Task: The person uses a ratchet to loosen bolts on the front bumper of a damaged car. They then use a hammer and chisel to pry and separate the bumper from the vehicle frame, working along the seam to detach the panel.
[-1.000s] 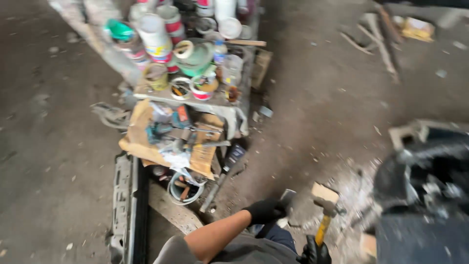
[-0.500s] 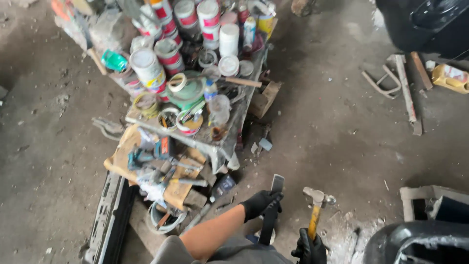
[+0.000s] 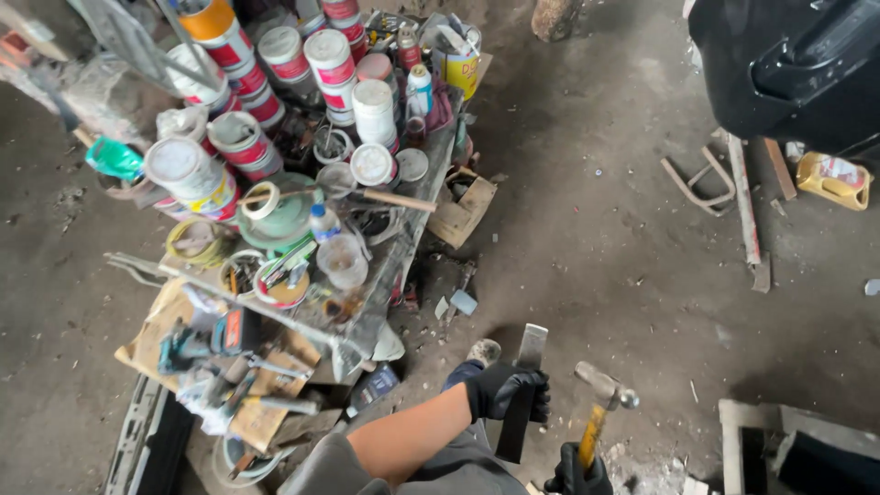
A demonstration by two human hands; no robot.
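At lower centre, the gloved left hand [image 3: 507, 392] grips a flat steel chisel [image 3: 522, 390], the right hand [image 3: 577, 475] clasps a yellow-handled hammer [image 3: 600, 408]; closed paint cans [image 3: 275, 92] crowd the upper-left desk [image 3: 403, 247].

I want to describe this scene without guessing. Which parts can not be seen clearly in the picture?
All in the head view:
- right hand: cut off by the bottom edge; only the gloved top shows around the hammer handle.
- lower end of the flat metal bar: ends against the trousers; left hand covers its middle.
- cans on the cart: contents hidden.
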